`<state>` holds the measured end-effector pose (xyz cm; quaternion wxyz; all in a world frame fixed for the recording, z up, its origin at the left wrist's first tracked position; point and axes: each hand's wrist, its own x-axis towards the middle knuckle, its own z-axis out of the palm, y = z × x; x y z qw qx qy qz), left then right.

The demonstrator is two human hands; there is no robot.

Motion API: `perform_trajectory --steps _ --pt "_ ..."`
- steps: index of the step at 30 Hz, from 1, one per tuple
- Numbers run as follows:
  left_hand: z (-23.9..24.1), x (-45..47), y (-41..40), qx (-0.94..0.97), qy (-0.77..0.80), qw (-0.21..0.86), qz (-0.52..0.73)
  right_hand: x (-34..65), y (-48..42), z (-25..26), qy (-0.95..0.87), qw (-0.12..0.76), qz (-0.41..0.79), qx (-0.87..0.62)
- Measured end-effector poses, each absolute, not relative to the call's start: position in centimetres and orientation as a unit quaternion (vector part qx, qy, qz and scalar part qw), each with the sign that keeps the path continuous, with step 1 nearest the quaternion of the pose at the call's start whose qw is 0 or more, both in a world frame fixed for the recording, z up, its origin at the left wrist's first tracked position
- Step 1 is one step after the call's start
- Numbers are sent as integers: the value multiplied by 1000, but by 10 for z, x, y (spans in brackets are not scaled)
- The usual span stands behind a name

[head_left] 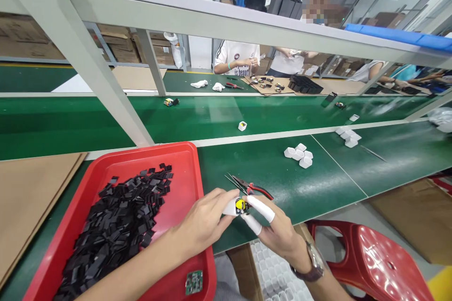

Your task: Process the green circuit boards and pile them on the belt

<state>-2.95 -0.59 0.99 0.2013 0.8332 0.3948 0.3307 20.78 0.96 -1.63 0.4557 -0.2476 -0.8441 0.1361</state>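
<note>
Between finger and thumb, my left hand [207, 214] grips a white plastic housing [230, 208] near the bench edge. My right hand [273, 223], with white finger cots on two fingers and a watch at the wrist, pinches a small circuit board [242, 206] with a yellow transformer at the housing's mouth. How far the board sits inside is hidden by the fingers. Just beyond the hands lie red-handled pliers [254, 189] and metal tweezers [234, 181].
A red tray [187, 164] of black plastic pieces [116, 225] stands left, with a green circuit board [194, 282] in it. White housings [299, 154] lie on the bench. Beyond runs a green conveyor belt [212, 113] under a shelf frame. A red stool [381, 258] stands right; co-workers sit opposite.
</note>
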Motion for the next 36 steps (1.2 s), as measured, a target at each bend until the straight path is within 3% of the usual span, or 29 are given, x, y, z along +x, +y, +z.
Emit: perform_trajectory --steps 8,14,17,23,29,32,36 --pt "4 -29 -10 827 354 262 349 214 12 -11 -833 442 254 -215" --pt "10 -25 -11 826 332 239 388 210 12 -13 -585 393 658 -265" --pt "11 -21 -9 839 305 206 400 201 11 -21 -505 392 716 -282" --pt "-2 -18 -6 873 322 165 328 199 10 -39 -559 437 614 -346" --pt "-15 -20 7 883 362 123 272 233 26 -53 -730 421 299 -448" --pt "-22 -12 9 859 385 230 247 243 31 -61 -764 410 202 -456" --pt "-35 0 13 786 418 380 252 249 34 -72 -794 373 162 -452"
